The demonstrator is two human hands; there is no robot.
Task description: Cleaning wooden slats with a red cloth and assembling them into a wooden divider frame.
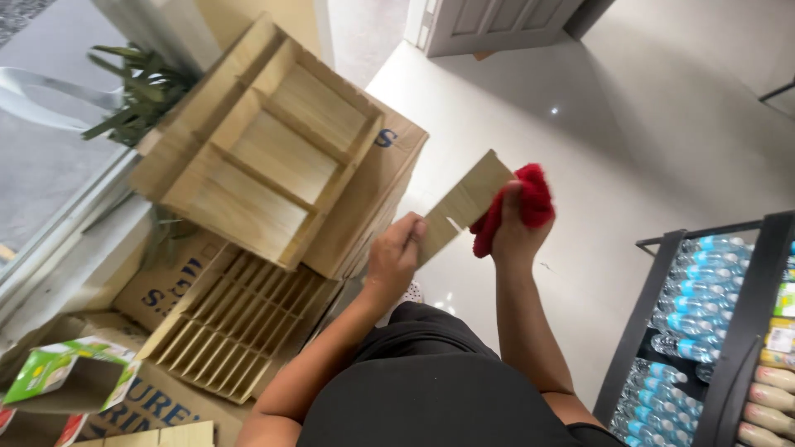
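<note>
The left hand (391, 258) has a closed grip on a flat pale wooden slat (460, 207); the right hand (512, 232) presses a bunched red cloth (530, 199) against its far end.

Open white floor (596, 124) is seen ahead and to the right of the hands, where free passage is offered. The left side is blocked by a wooden compartment tray (265, 145) stacked on a cardboard box (377, 194), with a slatted wooden rack (236, 323) lying below it. The far right is closed off by a dark shelf rack (745, 331) filled with water bottles (704, 290).
</note>
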